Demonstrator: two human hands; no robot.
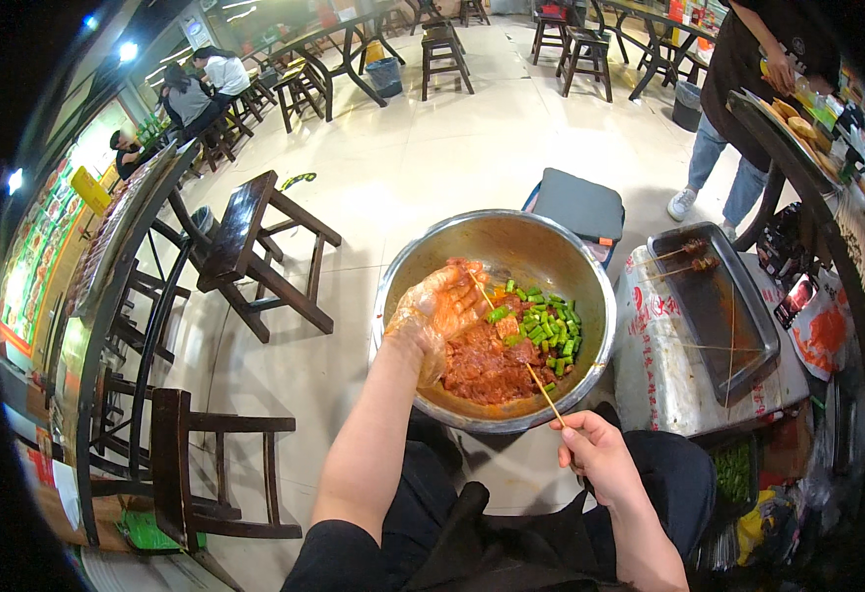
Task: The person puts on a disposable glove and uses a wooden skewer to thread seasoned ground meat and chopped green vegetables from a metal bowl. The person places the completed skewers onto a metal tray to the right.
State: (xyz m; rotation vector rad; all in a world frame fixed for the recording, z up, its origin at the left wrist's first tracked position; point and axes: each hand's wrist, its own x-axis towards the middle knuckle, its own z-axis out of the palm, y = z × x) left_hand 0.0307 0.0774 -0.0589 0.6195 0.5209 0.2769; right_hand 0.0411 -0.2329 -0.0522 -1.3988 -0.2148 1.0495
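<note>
A large steel bowl point(606, 296) stands before me, holding red marinated meat point(488, 374) and cut green vegetable pieces point(551, 325) at its right. My left hand point(440, 300), in a clear plastic glove, is over the bowl's left part, palm up, with a thin wooden skewer point(480, 288) crossing its fingers; whether it grips the skewer is unclear. In my bare right hand point(591, 451), at the bowl's near right rim, a second wooden skewer point(545, 394) is pinched between thumb and fingers. Its far end reaches the meat.
Right of the bowl, a dark metal tray point(769, 318) with loaded skewers point(699, 259) and bare sticks rests on a white printed box point(647, 392). A wooden stool point(240, 229) stands left. Behind the bowl is a grey-topped cushioned item point(577, 203). A person point(758, 111) stands at the right table.
</note>
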